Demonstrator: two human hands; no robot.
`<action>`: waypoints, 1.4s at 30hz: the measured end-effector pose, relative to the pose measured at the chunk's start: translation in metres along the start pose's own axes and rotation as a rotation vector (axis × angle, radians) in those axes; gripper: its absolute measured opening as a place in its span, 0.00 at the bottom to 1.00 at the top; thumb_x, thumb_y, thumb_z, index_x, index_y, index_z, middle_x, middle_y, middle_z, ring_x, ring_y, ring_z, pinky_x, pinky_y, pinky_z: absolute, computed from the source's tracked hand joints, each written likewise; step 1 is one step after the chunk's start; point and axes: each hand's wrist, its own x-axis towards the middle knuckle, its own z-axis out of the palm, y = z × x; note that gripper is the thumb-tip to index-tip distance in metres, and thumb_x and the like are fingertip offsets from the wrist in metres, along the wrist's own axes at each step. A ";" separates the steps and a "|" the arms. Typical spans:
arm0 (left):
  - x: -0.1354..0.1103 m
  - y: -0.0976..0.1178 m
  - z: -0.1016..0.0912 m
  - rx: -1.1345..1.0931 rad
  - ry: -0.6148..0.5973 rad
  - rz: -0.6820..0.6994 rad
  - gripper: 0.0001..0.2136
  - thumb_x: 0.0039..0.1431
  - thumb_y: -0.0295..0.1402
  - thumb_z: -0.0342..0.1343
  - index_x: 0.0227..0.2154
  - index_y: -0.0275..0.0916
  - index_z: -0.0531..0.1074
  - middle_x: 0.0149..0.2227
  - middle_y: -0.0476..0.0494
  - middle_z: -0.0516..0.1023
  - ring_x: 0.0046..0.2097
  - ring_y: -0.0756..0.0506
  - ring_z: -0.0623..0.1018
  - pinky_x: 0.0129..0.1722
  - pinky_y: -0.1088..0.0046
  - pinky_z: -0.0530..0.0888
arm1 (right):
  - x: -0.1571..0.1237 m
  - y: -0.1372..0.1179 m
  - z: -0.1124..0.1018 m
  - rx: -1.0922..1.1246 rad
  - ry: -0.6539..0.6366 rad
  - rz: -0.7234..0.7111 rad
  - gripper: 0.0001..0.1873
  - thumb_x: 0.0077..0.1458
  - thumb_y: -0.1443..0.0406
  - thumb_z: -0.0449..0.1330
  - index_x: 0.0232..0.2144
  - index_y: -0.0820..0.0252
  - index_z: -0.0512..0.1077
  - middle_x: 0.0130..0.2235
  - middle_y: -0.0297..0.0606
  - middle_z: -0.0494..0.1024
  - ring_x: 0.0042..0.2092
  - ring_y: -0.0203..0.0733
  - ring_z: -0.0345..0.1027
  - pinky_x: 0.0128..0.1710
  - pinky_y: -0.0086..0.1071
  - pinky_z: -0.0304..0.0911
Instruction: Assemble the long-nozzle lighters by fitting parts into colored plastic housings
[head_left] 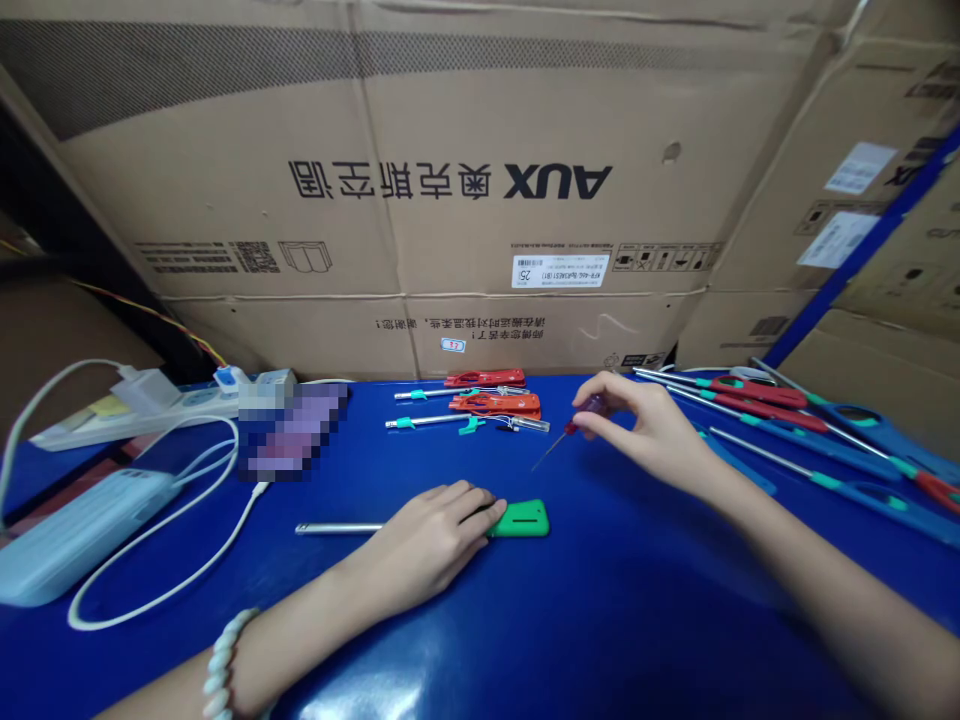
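My left hand (431,535) lies over a tool with a green handle (521,518) and a thin metal shaft (337,527), flat on the blue table (600,620); its fingers curl round the tool's middle. My right hand (645,425) hovers a little above the table to the right and pinches a small screwdriver (577,420) with a dark purple and red grip, its thin tip pointing down-left toward the green handle. The tip stands apart from the green tool.
Two orange-handled tools with metal shafts (480,400) lie at the back centre. Several long red and teal-handled instruments (787,420) fan out at the right. A power strip (135,405), a pale power bank (75,535) and white cables (187,560) sit at the left. Cardboard boxes (450,180) wall the back.
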 end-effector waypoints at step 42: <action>-0.003 0.007 -0.011 0.163 0.306 0.017 0.15 0.65 0.26 0.46 0.53 0.37 0.64 0.55 0.37 0.68 0.59 0.38 0.63 0.56 0.55 0.61 | -0.003 0.071 -0.077 -0.863 -0.437 0.719 0.17 0.54 0.65 0.55 0.46 0.64 0.70 0.37 0.53 0.79 0.35 0.56 0.75 0.31 0.38 0.64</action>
